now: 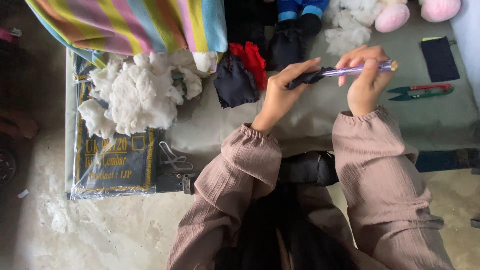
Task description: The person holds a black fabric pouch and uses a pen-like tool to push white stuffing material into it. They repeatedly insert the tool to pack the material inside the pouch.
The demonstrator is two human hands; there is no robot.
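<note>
To your left a heap of white stuffing lies on a dark plastic-wrapped packet with gold lettering, and a striped cloth in many colours hangs over the table's far edge. Just beyond, you see red and black fabric pieces lying together. More white stuffing sits near two pink plush shapes. To your right a red-and-green thread snipper lies on the grey table cover, near a dark rectangular cloth piece.
</note>
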